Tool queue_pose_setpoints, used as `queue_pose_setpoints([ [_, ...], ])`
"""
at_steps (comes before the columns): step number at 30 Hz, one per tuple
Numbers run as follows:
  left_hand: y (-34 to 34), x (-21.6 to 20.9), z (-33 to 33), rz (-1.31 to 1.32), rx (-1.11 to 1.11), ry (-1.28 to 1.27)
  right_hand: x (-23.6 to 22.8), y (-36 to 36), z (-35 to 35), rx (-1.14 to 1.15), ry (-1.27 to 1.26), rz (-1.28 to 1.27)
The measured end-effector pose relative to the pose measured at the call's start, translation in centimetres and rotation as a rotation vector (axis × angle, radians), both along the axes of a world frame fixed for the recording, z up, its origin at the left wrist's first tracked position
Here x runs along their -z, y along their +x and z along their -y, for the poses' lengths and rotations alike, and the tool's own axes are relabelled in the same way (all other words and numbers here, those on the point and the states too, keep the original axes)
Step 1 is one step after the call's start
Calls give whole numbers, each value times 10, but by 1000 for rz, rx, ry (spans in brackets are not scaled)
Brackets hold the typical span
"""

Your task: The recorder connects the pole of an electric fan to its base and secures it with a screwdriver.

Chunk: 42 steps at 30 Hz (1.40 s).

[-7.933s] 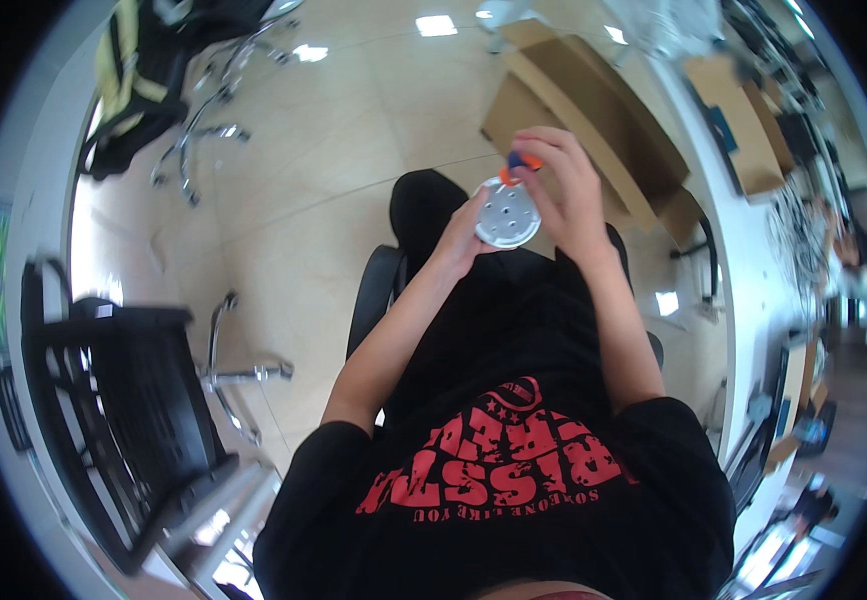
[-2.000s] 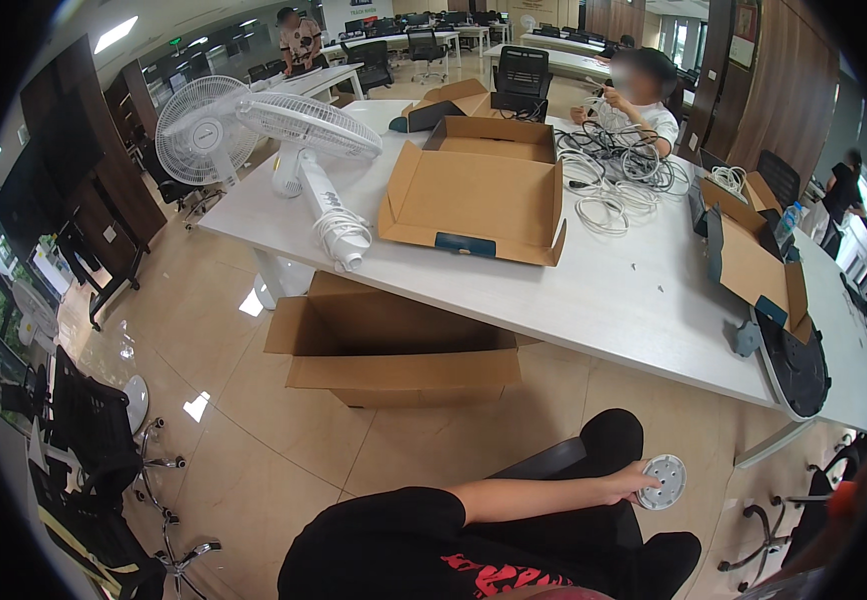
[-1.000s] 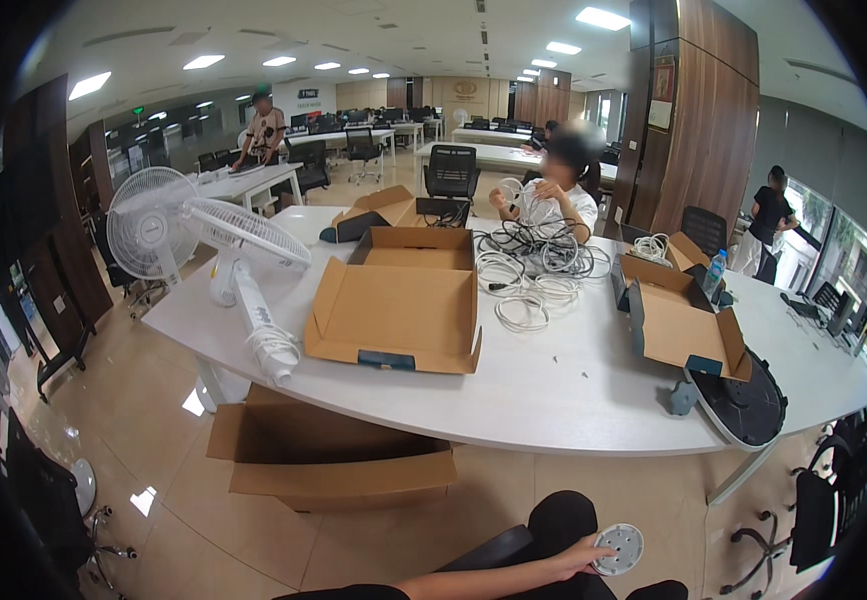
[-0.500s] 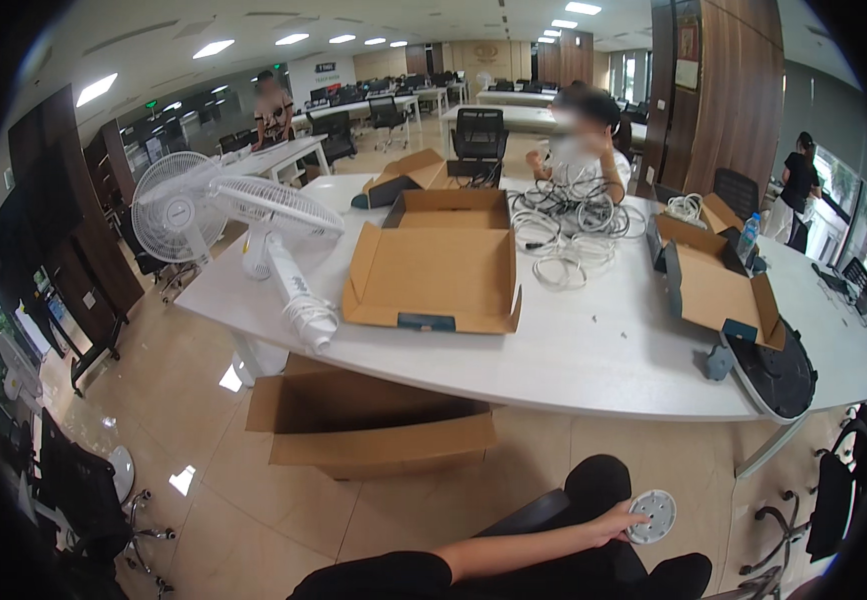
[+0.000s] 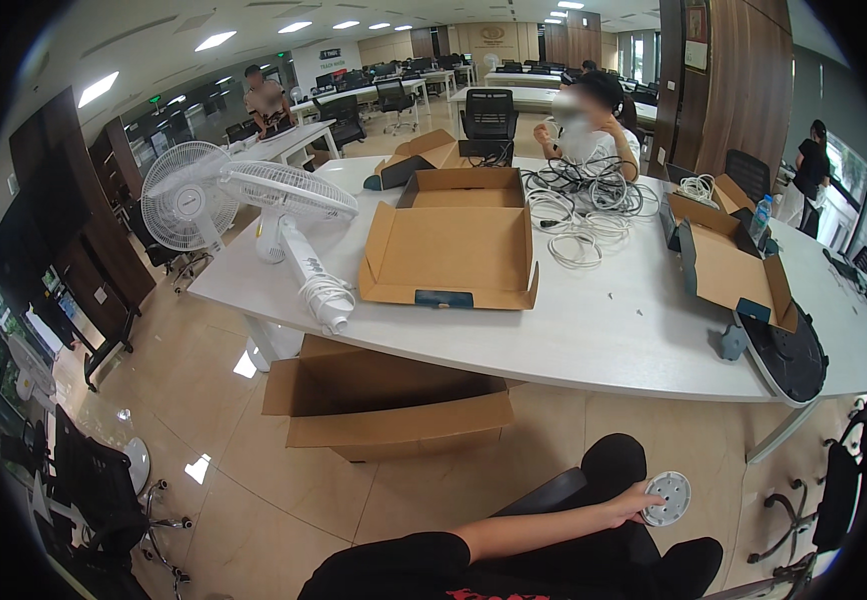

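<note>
The person's one visible hand [image 5: 632, 503], which side I could not tell, held a round white perforated plastic disc [image 5: 667, 497] in curled fingers by its edge, above the black-trousered knee [image 5: 614, 462], near the long white table [image 5: 594, 340].

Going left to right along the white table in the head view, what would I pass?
White pedestal fan lying down → large open flat cardboard box → tangle of white cables → smaller open cardboard box → round black fan base.
</note>
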<state>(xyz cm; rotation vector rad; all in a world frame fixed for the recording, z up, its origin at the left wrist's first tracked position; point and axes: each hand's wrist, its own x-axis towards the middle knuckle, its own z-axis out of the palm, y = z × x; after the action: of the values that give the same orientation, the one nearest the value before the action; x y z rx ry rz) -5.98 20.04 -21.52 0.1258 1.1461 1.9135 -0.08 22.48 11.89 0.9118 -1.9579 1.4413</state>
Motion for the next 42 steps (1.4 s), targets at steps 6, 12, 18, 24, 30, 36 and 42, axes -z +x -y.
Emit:
queue_pose_setpoints([
  [6,-1,-5,2,6,10,-18,3,-2,3,10,6,8],
  [12,0,0,0,-4,1,-35,6,-1,3,11,10,15],
  [18,-1,9,-5,0,4,-48,10,0,4,16,12,19],
  [24,-3,9,-4,-3,15,-46,13,0,6,19,16,14],
  [30,-2,12,-5,-8,-5,20,14,7,2,49,24,-23],
  [36,-1,14,-6,3,-33,85,2,35,-14,118,15,-190],
  [42,0,8,-1,21,-28,99,-38,89,-34,219,9,-508],
])
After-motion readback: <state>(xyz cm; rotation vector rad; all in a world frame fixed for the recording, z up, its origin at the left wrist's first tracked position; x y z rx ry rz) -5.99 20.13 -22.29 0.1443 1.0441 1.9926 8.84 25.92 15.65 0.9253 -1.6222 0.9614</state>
